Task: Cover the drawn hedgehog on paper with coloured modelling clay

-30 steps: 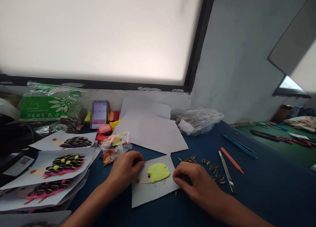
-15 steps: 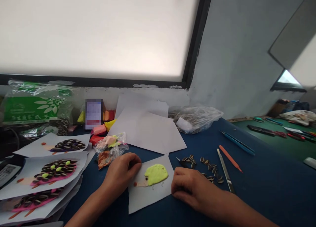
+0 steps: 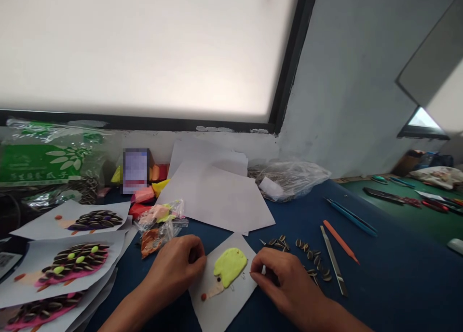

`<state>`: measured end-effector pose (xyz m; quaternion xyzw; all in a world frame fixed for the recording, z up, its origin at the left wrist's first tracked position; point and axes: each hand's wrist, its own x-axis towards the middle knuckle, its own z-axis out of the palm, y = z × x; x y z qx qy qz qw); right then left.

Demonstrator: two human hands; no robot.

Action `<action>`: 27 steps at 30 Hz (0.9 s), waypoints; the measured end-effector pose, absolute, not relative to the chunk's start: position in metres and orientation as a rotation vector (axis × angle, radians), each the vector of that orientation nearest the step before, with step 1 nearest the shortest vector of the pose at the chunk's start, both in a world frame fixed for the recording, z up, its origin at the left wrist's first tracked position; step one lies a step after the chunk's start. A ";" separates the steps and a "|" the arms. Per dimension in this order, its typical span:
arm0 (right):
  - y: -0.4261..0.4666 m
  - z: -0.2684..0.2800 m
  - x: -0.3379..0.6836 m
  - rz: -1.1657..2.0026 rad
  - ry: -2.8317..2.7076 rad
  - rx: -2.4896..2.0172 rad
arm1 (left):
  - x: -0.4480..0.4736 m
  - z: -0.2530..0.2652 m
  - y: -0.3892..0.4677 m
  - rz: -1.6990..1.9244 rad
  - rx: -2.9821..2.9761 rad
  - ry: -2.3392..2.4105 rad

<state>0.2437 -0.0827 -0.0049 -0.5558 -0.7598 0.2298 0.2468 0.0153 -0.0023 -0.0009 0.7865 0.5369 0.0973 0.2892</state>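
A small sheet of white paper [image 3: 213,317] lies turned on the blue table between my hands. On it is a hedgehog figure with a flat yellow-green clay body [image 3: 231,266], a pale snout and a brown-red nose [image 3: 203,297]. Thin legs are drawn beneath the body. My left hand [image 3: 181,264] is closed, thumb and fingers pinching the paper's left edge. At the right edge, my right hand [image 3: 285,279] pinches the paper between thumb and forefinger. Striped sunflower seeds [image 3: 307,252] lie loose just beyond my right hand.
Finished hedgehog pictures [image 3: 72,264] are stacked at left. Behind stand a green seed bag [image 3: 36,163], bagged clay [image 3: 159,214], blank sheets [image 3: 217,197] and a clear plastic bag [image 3: 292,178]. A metal blade [image 3: 333,260], an orange tool [image 3: 341,241] and blue tweezers [image 3: 350,216] lie right.
The paper has turned counterclockwise between my hands, so the hedgehog's snout now points down and left. Both hands stay at its edges. The whole view has shifted slightly.
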 end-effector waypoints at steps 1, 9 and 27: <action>-0.083 -0.006 0.243 0.618 -2.080 -1.521 | 0.015 0.000 -0.002 0.248 2.100 1.430; -0.080 -0.010 0.235 0.540 -2.074 -1.572 | 0.014 -0.001 -0.002 0.244 2.133 1.423; -0.076 -0.010 0.226 0.583 -2.052 -1.717 | 0.015 -0.002 -0.001 0.257 2.116 1.414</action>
